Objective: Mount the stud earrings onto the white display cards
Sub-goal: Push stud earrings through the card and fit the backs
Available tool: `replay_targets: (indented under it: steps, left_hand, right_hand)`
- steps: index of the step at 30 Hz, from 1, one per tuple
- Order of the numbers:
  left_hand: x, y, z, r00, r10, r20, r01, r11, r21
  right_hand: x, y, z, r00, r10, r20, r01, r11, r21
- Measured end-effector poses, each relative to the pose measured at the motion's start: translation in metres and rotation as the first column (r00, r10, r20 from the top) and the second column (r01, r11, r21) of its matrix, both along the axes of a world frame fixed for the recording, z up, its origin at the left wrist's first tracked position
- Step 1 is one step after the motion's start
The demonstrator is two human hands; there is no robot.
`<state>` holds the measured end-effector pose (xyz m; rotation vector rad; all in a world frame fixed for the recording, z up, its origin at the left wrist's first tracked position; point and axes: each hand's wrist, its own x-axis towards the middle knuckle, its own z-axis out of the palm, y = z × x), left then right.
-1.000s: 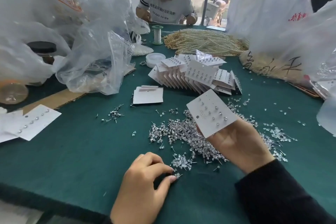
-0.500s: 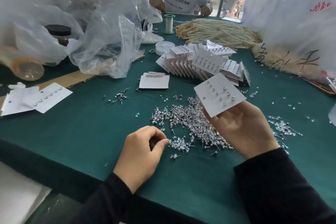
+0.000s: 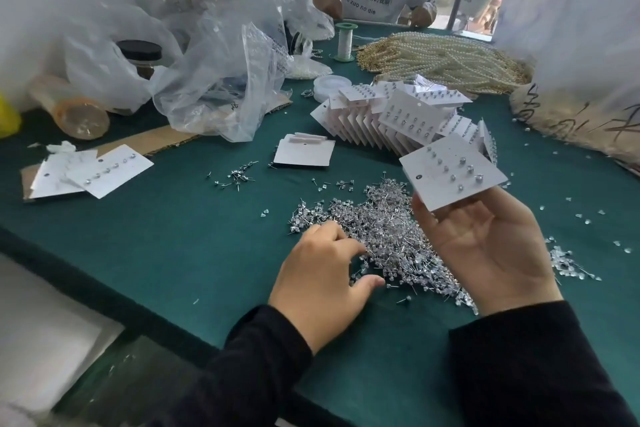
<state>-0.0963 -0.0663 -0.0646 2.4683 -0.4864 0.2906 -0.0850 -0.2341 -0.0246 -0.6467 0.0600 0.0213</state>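
At the pile's near edge, the left hand (image 3: 322,274) has reached among the stud earrings (image 3: 391,232), fingers curled, perhaps holding the next one; the right hand (image 3: 485,246) still pinches the part-filled display card (image 3: 450,173).

My left hand (image 3: 322,274) has gone forward from the near fringe onto the left side of the stud pile (image 3: 391,225), pinch undone, thumb now spread. My right hand (image 3: 485,246) has rolled further palm-up under the display card (image 3: 450,173).

Soft daylight, faint shadows, blurred wide-angle edges
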Motion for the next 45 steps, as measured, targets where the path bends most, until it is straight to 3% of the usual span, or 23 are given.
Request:
replay_targets:
  steps: [4, 9, 15, 19, 23, 26, 29, 33, 40, 45]
  left_hand:
    - [-0.002, -0.014, -0.004, 0.999, 0.047, -0.005, -0.047, 0.999, -0.006]
    - [0.0, -0.006, -0.009, 0.993, 0.115, -0.007, -0.116, 0.992, -0.057]
    - [0.001, 0.004, -0.004, 0.989, 0.136, -0.062, -0.141, 0.986, -0.094]
    - [0.006, 0.011, 0.011, 0.985, 0.17, -0.029, -0.172, 0.98, -0.096]
    - [0.028, 0.011, 0.03, 0.999, 0.014, 0.039, -0.015, 0.999, 0.034]
    - [0.046, 0.007, 0.035, 0.986, -0.165, -0.009, 0.165, 0.981, 0.099]
    - [0.066, 0.001, 0.033, 0.964, -0.267, -0.018, 0.267, 0.955, 0.133]
    - [0.092, -0.009, 0.026, 0.921, -0.363, -0.142, 0.386, 0.899, 0.205]
    - [0.109, -0.004, 0.027, 0.736, -0.597, -0.319, 0.649, 0.756, 0.083]
    - [0.118, 0.006, 0.024, 0.763, -0.588, -0.269, 0.631, 0.768, 0.111]
  right_hand:
    - [0.0, -0.002, 0.001, 1.0, 0.016, -0.01, -0.016, 1.0, -0.002]
    - [-0.001, -0.008, 0.001, 0.999, 0.009, -0.043, -0.003, 0.99, 0.14]
    - [0.0, -0.009, 0.004, 0.998, 0.009, -0.059, 0.003, 0.979, 0.202]
    - [-0.001, -0.015, 0.007, 1.0, -0.006, -0.006, 0.007, 0.955, 0.296]
    - [-0.003, -0.02, 0.01, 0.997, -0.062, 0.05, 0.043, 0.947, 0.32]
    - [-0.002, -0.022, 0.011, 0.994, -0.102, 0.046, 0.083, 0.947, 0.31]
    - [-0.002, -0.025, 0.01, 0.99, -0.137, 0.04, 0.118, 0.943, 0.312]
    - [-0.001, -0.026, 0.009, 0.986, -0.162, 0.025, 0.147, 0.939, 0.31]
    - [0.001, -0.032, 0.006, 0.968, -0.252, -0.016, 0.249, 0.943, 0.219]
    - [0.002, -0.035, 0.003, 0.956, -0.292, -0.036, 0.294, 0.944, 0.151]
